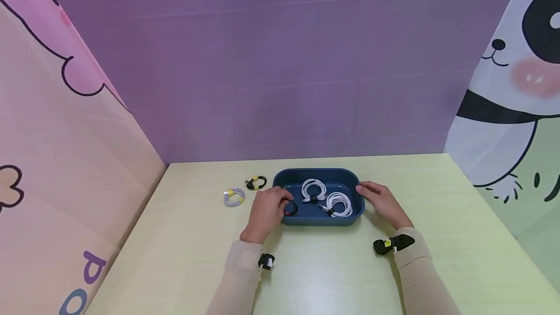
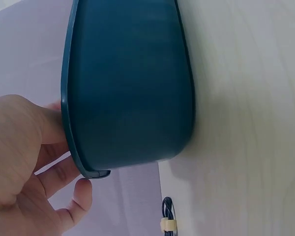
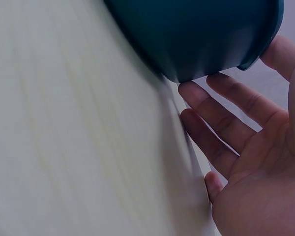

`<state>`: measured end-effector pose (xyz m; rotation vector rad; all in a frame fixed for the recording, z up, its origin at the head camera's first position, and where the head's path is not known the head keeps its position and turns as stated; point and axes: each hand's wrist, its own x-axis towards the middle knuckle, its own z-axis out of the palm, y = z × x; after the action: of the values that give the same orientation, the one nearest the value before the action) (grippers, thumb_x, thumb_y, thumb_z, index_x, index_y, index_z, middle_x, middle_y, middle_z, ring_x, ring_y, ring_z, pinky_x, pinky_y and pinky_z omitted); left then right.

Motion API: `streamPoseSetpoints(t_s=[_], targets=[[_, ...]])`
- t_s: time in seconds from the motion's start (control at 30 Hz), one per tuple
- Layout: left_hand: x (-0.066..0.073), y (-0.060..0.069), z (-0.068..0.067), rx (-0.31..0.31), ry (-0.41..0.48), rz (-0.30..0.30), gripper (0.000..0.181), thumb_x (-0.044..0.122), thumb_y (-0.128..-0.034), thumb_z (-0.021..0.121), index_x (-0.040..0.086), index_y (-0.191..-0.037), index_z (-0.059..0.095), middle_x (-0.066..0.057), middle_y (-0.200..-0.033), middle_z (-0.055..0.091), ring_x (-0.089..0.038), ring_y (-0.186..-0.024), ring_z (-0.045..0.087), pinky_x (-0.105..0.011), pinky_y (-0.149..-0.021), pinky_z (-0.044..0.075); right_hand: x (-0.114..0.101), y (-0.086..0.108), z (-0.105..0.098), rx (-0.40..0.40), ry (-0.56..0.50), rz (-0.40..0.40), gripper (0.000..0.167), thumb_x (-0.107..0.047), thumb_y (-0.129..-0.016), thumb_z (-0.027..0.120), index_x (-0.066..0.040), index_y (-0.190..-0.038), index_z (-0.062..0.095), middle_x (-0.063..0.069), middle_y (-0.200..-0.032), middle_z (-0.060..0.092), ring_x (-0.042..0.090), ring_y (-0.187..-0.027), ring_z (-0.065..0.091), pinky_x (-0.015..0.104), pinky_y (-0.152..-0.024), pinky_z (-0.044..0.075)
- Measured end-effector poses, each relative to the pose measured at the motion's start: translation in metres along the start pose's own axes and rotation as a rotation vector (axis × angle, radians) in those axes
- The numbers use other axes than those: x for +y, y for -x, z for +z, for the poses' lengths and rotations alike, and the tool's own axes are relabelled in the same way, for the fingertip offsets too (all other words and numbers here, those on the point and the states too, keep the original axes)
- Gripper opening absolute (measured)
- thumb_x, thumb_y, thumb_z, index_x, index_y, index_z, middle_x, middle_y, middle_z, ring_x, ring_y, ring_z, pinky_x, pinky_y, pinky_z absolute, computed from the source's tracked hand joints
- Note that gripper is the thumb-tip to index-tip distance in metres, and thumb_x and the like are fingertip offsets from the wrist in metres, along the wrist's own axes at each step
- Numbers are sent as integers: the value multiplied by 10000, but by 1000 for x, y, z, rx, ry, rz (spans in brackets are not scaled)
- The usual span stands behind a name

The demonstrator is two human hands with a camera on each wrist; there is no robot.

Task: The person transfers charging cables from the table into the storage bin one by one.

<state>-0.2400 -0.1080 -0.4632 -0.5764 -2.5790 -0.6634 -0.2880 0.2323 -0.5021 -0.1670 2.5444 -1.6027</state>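
A dark blue rectangular bin (image 1: 323,221) stands on the table. My left hand (image 1: 268,209) reaches over its left rim, fingertips beside a coiled black cable (image 1: 294,209) with a red part. The rim hides the thumb and index tips in the left wrist view, so a grip on that cable cannot be confirmed. My right hand (image 1: 385,203) holds the bin's right end, thumb at the rim and fingers against the outer wall (image 3: 206,39). Inside the bin, a coiled white cable (image 1: 322,191) lies behind another white cable coil (image 1: 350,203), both with black ties.
Left of the bin, a black cable (image 1: 264,181) with yellow ties lies on the table (image 1: 192,256). A pale lilac cable coil (image 1: 227,201), also yellow-tied, is nearer the front. A purple cloth (image 1: 280,86) rises behind the table's back edge.
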Motion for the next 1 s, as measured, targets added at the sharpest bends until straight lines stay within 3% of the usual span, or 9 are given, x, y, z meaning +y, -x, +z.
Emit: streamPoseSetpoints(t_s=[0.3,0.43,0.77,1.0], targets=[[3,-7,-2,-141,-74,-3,158,-15,-896,740,114,-965,800,-33,-967,773,-235,-930,727,-501,-937,546,2,-1,0,5,-4,-5,603,-464,-1049,537,-28,-1464,530,214,-1530,505,408,-1486,376,630,-1216,242],[4,-10,-2,-212,-126,12,154,-6,-913,724,117,-969,800,-29,-986,777,-214,-935,722,-469,-948,545,1,-1,1,1,4,1,610,-470,-1050,531,-28,-1470,523,215,-1538,496,411,-1487,370,636,-1213,242],[7,-20,-5,-314,-233,69,182,-28,-854,763,135,-925,803,-13,-936,779,-178,-826,677,-357,-832,557,0,1,0,-1,-5,3,621,-489,-1038,546,-37,-1463,534,209,-1539,497,406,-1496,362,627,-1223,232],[6,-25,-1,-331,-286,110,189,-12,-888,729,158,-883,813,-9,-898,776,-169,-797,688,-324,-770,565,1,0,0,0,3,4,630,-507,-1034,543,-40,-1458,538,208,-1535,502,407,-1488,374,626,-1219,244]])
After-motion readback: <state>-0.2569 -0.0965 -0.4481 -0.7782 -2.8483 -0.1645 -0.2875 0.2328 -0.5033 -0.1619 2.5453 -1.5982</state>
